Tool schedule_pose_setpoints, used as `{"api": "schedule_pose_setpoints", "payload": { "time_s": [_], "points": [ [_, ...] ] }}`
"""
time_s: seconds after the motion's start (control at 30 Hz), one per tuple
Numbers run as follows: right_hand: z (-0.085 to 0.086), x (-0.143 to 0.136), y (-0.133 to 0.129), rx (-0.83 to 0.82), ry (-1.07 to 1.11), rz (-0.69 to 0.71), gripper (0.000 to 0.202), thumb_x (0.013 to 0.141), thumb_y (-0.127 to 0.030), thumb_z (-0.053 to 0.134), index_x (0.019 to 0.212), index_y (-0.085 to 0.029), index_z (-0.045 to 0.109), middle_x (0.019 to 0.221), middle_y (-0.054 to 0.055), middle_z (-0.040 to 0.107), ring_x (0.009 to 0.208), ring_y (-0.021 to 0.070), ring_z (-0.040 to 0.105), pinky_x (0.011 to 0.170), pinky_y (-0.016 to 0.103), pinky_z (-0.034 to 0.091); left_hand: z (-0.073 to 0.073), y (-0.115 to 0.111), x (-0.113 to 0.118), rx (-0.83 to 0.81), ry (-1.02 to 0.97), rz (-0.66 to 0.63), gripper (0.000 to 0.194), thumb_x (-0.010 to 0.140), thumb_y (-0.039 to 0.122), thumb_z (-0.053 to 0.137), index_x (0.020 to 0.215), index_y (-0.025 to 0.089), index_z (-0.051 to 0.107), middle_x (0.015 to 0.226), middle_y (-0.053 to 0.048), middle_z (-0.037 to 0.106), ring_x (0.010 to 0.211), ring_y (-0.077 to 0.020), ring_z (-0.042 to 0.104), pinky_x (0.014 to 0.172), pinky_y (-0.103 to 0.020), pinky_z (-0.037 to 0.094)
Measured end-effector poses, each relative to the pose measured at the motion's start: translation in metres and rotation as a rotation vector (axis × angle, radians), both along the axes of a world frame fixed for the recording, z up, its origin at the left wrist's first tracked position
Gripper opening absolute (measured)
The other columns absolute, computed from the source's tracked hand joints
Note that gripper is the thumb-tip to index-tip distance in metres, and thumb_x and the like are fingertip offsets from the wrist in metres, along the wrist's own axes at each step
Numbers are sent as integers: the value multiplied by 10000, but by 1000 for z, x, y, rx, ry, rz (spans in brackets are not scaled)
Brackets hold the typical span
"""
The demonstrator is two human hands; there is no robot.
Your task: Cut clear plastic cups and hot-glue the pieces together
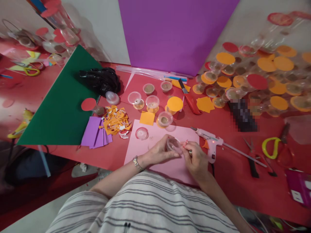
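Now I am holding a small clear plastic cup [173,144] just above the pale pink paper sheet [155,152], keeping it close for fine work | my left hand [159,152] is closing fingers round its side | my right hand [195,158] is pinching a small red-and-white paper scrap [185,143] at its rim | white hot glue gun [210,142] is lying just beside, within reach.

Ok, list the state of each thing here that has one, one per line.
left hand: gripping the clear cup
right hand: pinching a small red-and-white piece
clear cup: tilted, held over pink sheet
glue gun: lying down, red light on
orange scissors: lying flat
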State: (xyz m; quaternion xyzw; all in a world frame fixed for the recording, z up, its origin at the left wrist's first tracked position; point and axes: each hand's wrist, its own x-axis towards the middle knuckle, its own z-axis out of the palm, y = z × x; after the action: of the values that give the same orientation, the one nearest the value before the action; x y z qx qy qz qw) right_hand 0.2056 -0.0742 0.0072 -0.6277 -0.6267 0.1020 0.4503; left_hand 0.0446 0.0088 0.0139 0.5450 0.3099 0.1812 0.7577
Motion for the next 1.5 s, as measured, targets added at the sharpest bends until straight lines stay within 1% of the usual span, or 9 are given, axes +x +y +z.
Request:
{"api": "schedule_pose_setpoints", "payload": {
  "time_s": [0.17, 0.4, 0.57, 0.67, 0.77, 0.83, 0.93, 1.2, 1.5],
  "points": [
    [0, -1, 0, -60, 62, -81, 112, 935, -229, 512, 825, -246, 515, 757, 24, 665, 686, 180, 658, 616, 287, 526, -1, -1, 0, -117, -62, -67, 653, 654, 617, 792, 1019, 175, 478, 973, -36, 568, 754, -132, 580, 711, -326, 494],
    [6, -1, 2, -191, 244, -128, 129, 916, -302, 539, 812, -233, 508, 661, -17, 631, 478, 121, 554, 462, 231, 442, -1, 3, -1, -53, -57, -100, 651, 651, 607, 799, 1025, 172, 491, 991, -44, 582, 838, -150, 560, 747, -315, 476],
    [6, -1, 0, -279, 405, -110, 202, 944, -364, 524, 790, -235, 500, 467, -100, 450, 332, 92, 404, 356, 210, 354, 0, 3, -2, -68, -67, -109, 636, 660, 582, 806, 1030, 176, 486, 982, -35, 582, 826, -140, 558, 737, -302, 476],
    [6, 0, -2, -306, 461, -110, 193, 950, -379, 521, 829, -230, 535, 436, -118, 388, 302, 92, 362, 316, 206, 310, 2, 3, -1, -102, -59, -84, 616, 676, 579, 796, 1023, 173, 490, 970, -28, 584, 780, -128, 566, 704, -295, 481],
    [7, 0, -2, -261, 407, -90, 124, 905, -347, 593, 894, -224, 587, 550, -66, 533, 400, 113, 480, 388, 226, 404, 3, 3, -1, -121, -61, -47, 623, 657, 572, 812, 1010, 169, 493, 939, -18, 590, 770, -126, 574, 701, -290, 485],
    [8, -1, 0, -176, 291, -62, 81, 893, -298, 609, 856, -230, 589, 735, 4, 652, 599, 153, 625, 539, 262, 509, 3, 3, -1, -123, -51, -27, 636, 635, 568, 827, 1001, 165, 498, 931, -18, 595, 780, -129, 577, 709, -289, 487],
    [6, -2, 1, -76, 159, -50, 112, 926, -236, 561, 814, -238, 558, 862, 39, 696, 803, 184, 687, 695, 298, 546, 5, 3, 0, -159, -46, -22, 647, 608, 558, 847, 990, 163, 504, 921, -14, 602, 758, -124, 579, 695, -288, 492],
    [-1, 0, -3, -68, 138, -90, 108, 941, -286, 528, 841, -249, 511, 789, 27, 679, 721, 186, 678, 636, 303, 537, 10, 3, -1, -265, -140, -110, 587, 623, 455, 878, 991, 156, 533, 930, -53, 654, 802, -165, 654, 636, -257, 496],
    [4, 1, -2, -214, 311, -68, 167, 970, -351, 489, 841, -250, 456, 665, -20, 588, 548, 141, 596, 480, 249, 462, 8, 3, -3, -292, -131, -127, 562, 626, 406, 888, 1023, 152, 581, 910, -32, 634, 781, -147, 636, 633, -243, 487]
  ]
}}
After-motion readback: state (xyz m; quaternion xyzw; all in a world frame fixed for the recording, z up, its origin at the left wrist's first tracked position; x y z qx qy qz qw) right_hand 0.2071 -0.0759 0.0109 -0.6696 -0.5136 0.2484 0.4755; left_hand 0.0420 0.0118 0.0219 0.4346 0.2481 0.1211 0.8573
